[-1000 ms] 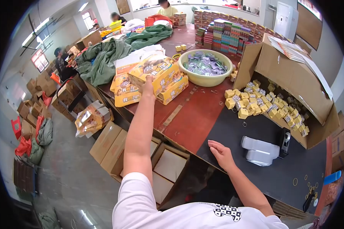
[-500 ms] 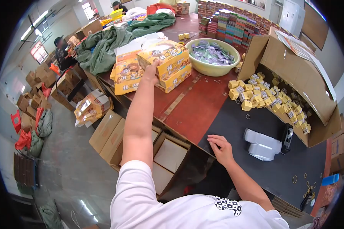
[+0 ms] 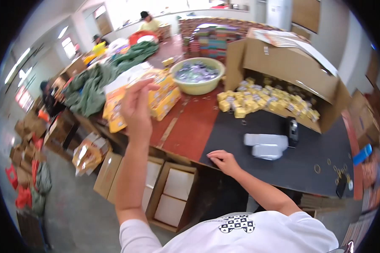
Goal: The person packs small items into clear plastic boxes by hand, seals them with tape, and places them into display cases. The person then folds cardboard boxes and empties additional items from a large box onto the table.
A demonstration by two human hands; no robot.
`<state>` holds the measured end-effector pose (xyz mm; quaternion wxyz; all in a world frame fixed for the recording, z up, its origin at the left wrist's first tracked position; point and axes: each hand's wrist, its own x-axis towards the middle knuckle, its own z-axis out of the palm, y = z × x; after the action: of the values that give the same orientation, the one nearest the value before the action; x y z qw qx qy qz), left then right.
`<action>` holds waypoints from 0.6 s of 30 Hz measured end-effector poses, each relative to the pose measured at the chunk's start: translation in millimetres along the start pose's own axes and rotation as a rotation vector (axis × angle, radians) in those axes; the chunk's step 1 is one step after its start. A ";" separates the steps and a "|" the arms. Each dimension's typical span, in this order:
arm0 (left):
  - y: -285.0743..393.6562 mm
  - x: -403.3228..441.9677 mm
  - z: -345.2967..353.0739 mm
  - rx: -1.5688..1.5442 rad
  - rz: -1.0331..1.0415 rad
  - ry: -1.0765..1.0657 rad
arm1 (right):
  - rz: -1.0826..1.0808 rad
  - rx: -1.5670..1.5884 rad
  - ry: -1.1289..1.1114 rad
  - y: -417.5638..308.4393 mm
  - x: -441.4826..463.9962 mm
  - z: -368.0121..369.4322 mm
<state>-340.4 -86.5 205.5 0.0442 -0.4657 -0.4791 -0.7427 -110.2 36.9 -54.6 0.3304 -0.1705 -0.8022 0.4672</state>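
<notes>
My left hand [image 3: 138, 103] is raised in front of the yellow printed boxes [image 3: 164, 99] on the red part of the table; its fingers are apart and nothing shows in them. My right hand [image 3: 224, 162] rests at the front edge of the black mat [image 3: 266, 170], fingers curled together, and any small thing in them is hidden. On the mat lie clear plastic trays [image 3: 266, 146] beside a black tape dispenser [image 3: 292, 132]. Small yellow cube items [image 3: 257, 100] spill from a tipped cardboard box [image 3: 291, 61]. A cream basin [image 3: 198, 87] holds purple and green packets.
Green cloth [image 3: 88, 90] covers the table's left part. Stacks of colourful boxes [image 3: 215, 42] stand at the back. Below the table edge is an open carton [image 3: 173, 198] with white contents. Rubber bands [image 3: 317, 168] lie on the mat's right. Other people [image 3: 150, 23] are in the background.
My left hand has let go of the upper yellow box and come back toward me. The view has turned to the right. My right hand stays by the mat's edge.
</notes>
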 end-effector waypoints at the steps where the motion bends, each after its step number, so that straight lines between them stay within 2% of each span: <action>1: 36.9 -6.4 11.4 0.021 0.095 -0.028 | 0.097 0.103 -0.055 -4.2 -3.3 -2.3; 3: 80.6 -9.0 25.3 0.106 0.528 -0.121 | 0.078 0.039 -0.083 -15.9 -16.0 -12.2; 4: 99.9 -15.4 29.6 0.032 0.575 -0.179 | 0.085 0.018 -0.039 -19.0 -23.4 -18.2; 6: 137.7 -30.9 34.9 0.038 0.706 -0.264 | 0.108 0.123 -0.140 -24.2 -37.4 -32.1; 8: 159.1 -51.2 41.4 -0.156 0.735 -0.202 | 0.118 0.153 -0.107 -36.2 -50.5 -54.4; 9: 191.9 -60.3 50.3 -0.006 0.799 -0.265 | 0.127 0.197 -0.103 -46.2 -57.0 -65.4; 11: 198.2 -79.3 37.8 -0.163 0.936 -0.206 | 0.142 0.297 -0.099 -61.8 -70.0 -84.4; 18: 236.4 -123.7 43.4 -0.253 0.918 -0.262 | 0.120 0.389 0.076 -87.7 -114.8 -134.3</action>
<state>-121.7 -227.9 277.8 0.2492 -0.7198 -0.1320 -0.6343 68.5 11.3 24.9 0.3586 -0.1684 -0.6724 0.6253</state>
